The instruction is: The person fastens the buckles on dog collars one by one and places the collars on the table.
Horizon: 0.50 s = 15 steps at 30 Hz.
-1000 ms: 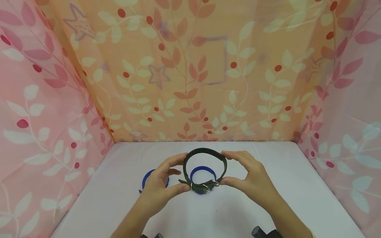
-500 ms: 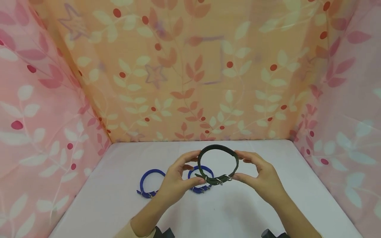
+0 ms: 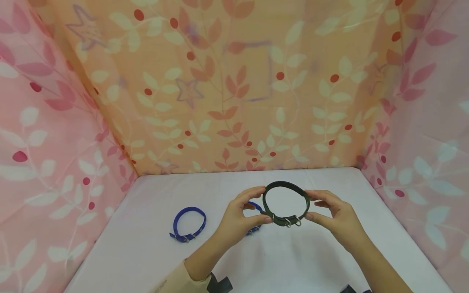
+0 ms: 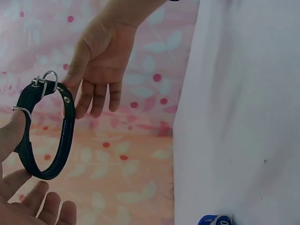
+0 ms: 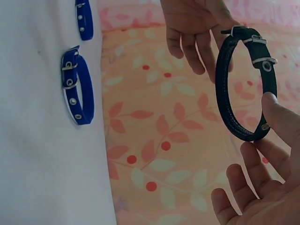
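Note:
A dark green dog collar [image 3: 281,221], buckled into a loop, is held up above the white table between both hands. My left hand [image 3: 236,219] pinches its left side, thumb low near the buckle and fingertip at the upper edge. My right hand [image 3: 342,221] pinches the opposite side in the same way. In the right wrist view, the collar [image 5: 222,93] shows a metal buckle, a ring and eyelets, and its strap tip sticks out near the left hand. The remaining fingers of both hands are spread off the band.
A blue buckled collar [image 3: 185,238] lies on the white table [image 3: 154,195] at left. A second blue collar [image 3: 254,230] lies partly hidden behind my left hand. Floral fabric walls [image 3: 234,101] enclose the table at the back and both sides.
Both hands have carried the dark green collar to the right, away from over the middle blue collar. The left blue collar, partly covered before, now shows fully.

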Tool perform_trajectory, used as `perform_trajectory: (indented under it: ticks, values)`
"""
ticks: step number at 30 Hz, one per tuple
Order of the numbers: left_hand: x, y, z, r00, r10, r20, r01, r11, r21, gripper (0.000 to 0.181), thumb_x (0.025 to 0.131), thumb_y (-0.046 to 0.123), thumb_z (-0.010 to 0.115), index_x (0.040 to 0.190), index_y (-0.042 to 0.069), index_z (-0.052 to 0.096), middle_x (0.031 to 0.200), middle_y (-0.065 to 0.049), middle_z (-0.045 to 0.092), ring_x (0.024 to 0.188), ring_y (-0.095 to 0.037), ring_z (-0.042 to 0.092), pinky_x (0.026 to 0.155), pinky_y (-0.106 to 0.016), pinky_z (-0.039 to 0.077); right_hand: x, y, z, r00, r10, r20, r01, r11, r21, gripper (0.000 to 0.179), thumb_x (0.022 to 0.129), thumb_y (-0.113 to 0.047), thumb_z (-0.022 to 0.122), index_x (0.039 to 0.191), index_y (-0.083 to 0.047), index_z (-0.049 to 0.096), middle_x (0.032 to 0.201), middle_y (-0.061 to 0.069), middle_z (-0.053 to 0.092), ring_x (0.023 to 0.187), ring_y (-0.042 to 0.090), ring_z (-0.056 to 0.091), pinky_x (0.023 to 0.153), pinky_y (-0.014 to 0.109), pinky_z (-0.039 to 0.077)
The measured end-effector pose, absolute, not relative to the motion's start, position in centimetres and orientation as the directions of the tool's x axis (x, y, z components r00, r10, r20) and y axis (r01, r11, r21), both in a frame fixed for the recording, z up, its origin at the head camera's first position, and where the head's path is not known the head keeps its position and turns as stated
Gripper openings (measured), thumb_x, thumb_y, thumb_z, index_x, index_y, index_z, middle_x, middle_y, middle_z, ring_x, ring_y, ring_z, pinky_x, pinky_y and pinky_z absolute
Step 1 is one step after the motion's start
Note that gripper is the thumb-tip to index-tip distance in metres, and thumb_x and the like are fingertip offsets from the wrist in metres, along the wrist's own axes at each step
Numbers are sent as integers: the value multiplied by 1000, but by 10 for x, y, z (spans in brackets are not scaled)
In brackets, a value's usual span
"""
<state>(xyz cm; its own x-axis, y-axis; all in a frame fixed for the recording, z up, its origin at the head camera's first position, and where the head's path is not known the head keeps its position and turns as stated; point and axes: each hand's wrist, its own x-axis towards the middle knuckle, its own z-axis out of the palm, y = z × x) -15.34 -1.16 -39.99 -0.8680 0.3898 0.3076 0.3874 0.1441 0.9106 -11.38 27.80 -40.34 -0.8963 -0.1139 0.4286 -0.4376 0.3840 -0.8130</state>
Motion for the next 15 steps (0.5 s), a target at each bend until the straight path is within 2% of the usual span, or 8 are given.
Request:
perform_trajectory:
  ticks: [5,10,15]
  values:
    - [-165,6,-410,-897,390,207,292,174,940,66,78,29,91,138,38,64,134,9,63,114,-21,63,90,-36,56,-116,293,-409,-925,-89,368,-370,427,-825,54,86,-10,83,137,-14,65,128,4,67,116,5,57,92,15,49]
    - [-179,23,-423,-891,400,216,303,169,938,65,79,29,90,138,33,64,135,12,64,122,-16,59,100,-42,52,-121,307,-416,-954,-47,295,-277,509,-815,51,89,-20,82,137,-16,65,130,4,65,111,4,57,85,20,53]
    - [-185,37,-436,-903,388,183,283,221,933,67,79,31,91,139,38,63,138,9,64,119,-18,57,95,-42,53,-127,318,-424,-974,-32,226,-204,567,-798,53,91,-30,80,140,-18,63,132,9,64,108,4,57,81,25,55]
